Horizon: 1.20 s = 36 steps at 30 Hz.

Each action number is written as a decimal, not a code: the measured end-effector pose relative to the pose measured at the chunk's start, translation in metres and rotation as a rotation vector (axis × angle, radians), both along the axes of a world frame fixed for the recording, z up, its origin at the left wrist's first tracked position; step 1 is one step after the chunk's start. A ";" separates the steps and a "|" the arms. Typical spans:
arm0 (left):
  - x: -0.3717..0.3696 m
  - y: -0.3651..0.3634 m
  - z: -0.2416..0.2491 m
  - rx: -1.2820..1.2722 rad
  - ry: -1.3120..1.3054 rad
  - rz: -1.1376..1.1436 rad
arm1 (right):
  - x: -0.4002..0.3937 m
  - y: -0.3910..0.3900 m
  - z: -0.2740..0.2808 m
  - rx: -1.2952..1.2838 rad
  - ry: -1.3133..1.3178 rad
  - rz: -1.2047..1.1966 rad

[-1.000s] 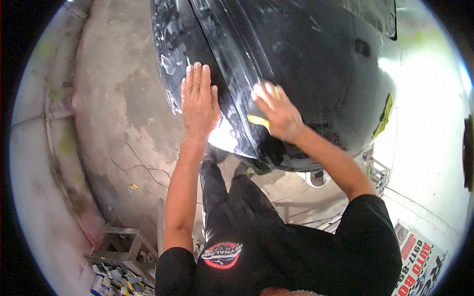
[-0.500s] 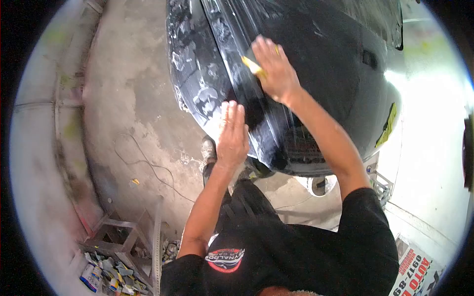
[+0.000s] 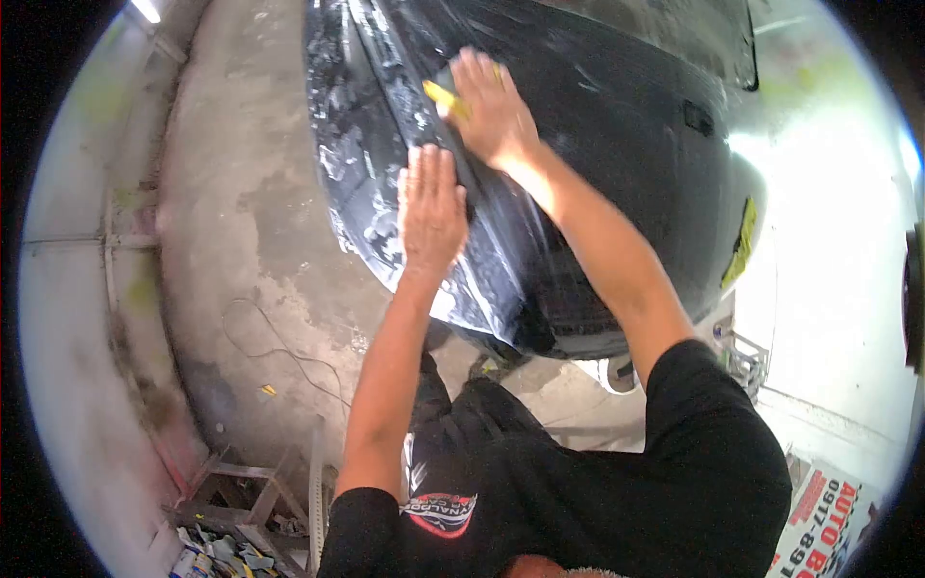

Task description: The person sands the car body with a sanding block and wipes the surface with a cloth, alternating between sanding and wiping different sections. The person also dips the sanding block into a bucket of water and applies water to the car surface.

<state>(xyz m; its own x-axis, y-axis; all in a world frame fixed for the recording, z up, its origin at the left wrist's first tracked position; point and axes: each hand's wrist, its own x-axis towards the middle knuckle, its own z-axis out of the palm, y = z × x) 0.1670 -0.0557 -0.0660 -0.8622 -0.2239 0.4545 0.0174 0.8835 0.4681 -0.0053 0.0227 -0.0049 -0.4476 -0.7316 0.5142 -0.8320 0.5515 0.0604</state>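
While the right hand (image 3: 493, 111) grips a yellow block (image 3: 445, 98) pressed to the wet black car panel (image 3: 597, 144), the left hand (image 3: 432, 207) lies flat and unclenched on the same panel, just below and left of the block, holding nothing. Judged step: rubbing down the panel surface — white residue streaks (image 3: 361, 164) lie along the panel's left edge, so the work appears mid-course. The next stroke calls for even pressure along the panel's curve, with the flat hand steadying it. Writing: a red-and-white sign (image 3: 829, 530) on the floor below and right of the panel reads partly "AUTO" with digits; the shirt logo (image 3: 439, 509) is too blurred to read.
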 end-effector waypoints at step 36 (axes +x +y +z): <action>-0.005 0.006 -0.013 -0.130 0.093 0.085 | 0.226 0.261 -0.056 0.203 -0.372 -0.073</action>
<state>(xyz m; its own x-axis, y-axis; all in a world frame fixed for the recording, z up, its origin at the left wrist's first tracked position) 0.1616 -0.0494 -0.0786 -0.7957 -0.2287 0.5609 -0.0224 0.9365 0.3500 0.2210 0.2838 -0.0609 -0.6297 -0.7608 0.1570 -0.7768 0.6176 -0.1229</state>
